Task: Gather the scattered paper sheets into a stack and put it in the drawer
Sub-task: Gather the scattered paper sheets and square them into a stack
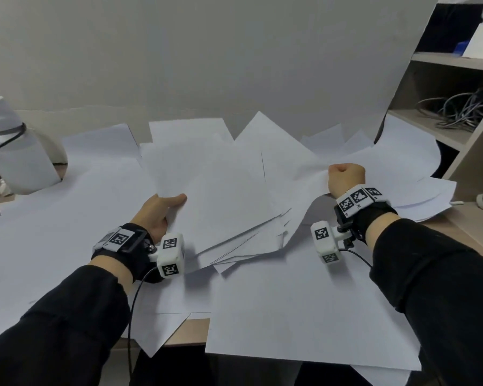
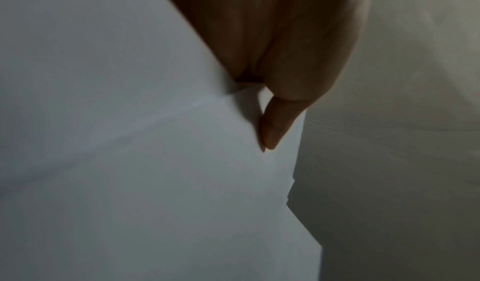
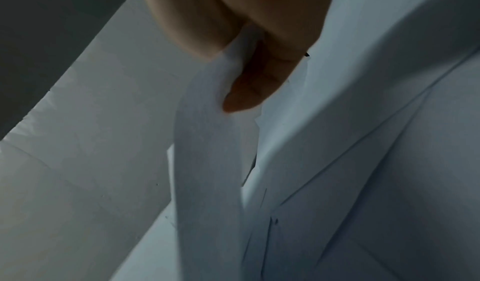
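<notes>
A loose, fanned bundle of white paper sheets (image 1: 223, 196) is lifted off the desk between both hands. My left hand (image 1: 162, 210) grips its left edge, thumb on top; the left wrist view shows the thumb (image 2: 272, 129) pressed on the paper (image 2: 130, 162). My right hand (image 1: 346, 176) is curled into a fist round the right edge; in the right wrist view a bent sheet (image 3: 207, 141) runs between thumb and fingers (image 3: 249, 88). More sheets (image 1: 304, 316) lie flat, scattered over the desk. No drawer is in view.
A white lamp or appliance (image 1: 9, 151) stands at the left edge. Wooden shelves (image 1: 452, 107) with tangled cables (image 1: 469, 110) rise at the right. A grey wall (image 1: 207, 51) runs close behind the desk. Some sheets overhang the desk's front edge (image 1: 190, 330).
</notes>
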Available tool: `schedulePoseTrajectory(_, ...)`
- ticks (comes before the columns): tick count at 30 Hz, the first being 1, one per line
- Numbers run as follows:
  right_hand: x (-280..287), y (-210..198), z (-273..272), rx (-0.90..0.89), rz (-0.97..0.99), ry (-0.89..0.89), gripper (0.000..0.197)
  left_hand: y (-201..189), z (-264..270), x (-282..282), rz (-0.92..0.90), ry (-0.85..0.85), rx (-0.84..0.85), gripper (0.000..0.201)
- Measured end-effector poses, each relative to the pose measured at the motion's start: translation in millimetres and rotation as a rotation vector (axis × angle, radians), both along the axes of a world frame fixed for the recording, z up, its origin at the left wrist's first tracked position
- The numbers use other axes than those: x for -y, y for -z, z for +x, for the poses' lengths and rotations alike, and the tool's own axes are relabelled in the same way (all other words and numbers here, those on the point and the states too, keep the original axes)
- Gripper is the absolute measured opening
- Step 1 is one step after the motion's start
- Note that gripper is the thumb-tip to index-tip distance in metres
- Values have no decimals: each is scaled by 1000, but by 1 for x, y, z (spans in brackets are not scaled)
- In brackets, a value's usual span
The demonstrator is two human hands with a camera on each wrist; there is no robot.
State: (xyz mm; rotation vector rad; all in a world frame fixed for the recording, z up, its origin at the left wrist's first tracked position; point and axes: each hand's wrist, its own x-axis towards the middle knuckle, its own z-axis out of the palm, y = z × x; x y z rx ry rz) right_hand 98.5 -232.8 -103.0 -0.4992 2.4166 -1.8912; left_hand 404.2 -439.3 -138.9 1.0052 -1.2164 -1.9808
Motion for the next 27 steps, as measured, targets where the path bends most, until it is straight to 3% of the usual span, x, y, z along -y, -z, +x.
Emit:
schedulePoseTrajectory(3, 5, 3, 18, 153, 229, -158, 33, -1, -3, -15, 190, 108, 25, 24)
schedulePoseTrajectory(5, 3, 12, 19, -49, 533, -227, 13, -1, -9, -25, 255, 155, 42, 23)
schedulePoseTrajectory(7, 7, 15, 22, 143, 425, -297, 9, 0, -16, -31, 234, 207, 95, 25)
schedulePoseTrajectory(8, 10, 18, 26, 295, 263, -320, 10, 2, -21, -32, 214, 218, 127, 24)
schedulePoseTrajectory(10, 16, 20, 37, 328, 220, -390, 17, 1, -28, -35, 156, 205, 227, 20)
schedulePoseTrajectory(13, 20, 19, 40, 223, 481, -462, 13, 1, -35, -32, 65, 155, 336, 28)
schedulePoseTrajectory(15, 18, 17, 42, 99, 696, -471, 24, 0, -36, -27, -10, 118, 385, 31)
schedulePoseTrajectory(16, 16, 16, 36, 162, 610, -468, 22, 0, -37, -26, -56, 102, 406, 32)
schedulePoseTrajectory(17, 12, 17, 24, 267, 511, -441, 19, -2, -38, -26, -110, 96, 416, 32)
schedulePoseTrajectory(20, -12, 15, 1, 332, 306, -163, 24, -10, -42, -35, -235, 97, 304, 22)
schedulePoseTrajectory(25, -75, 8, -44, 259, 456, 375, 65, -24, -70, -52, -301, 123, 121, 27)
schedulePoseTrajectory(27, -103, 2, -52, 253, 466, 509, 72, -27, -89, -61, -280, 140, 102, 31)
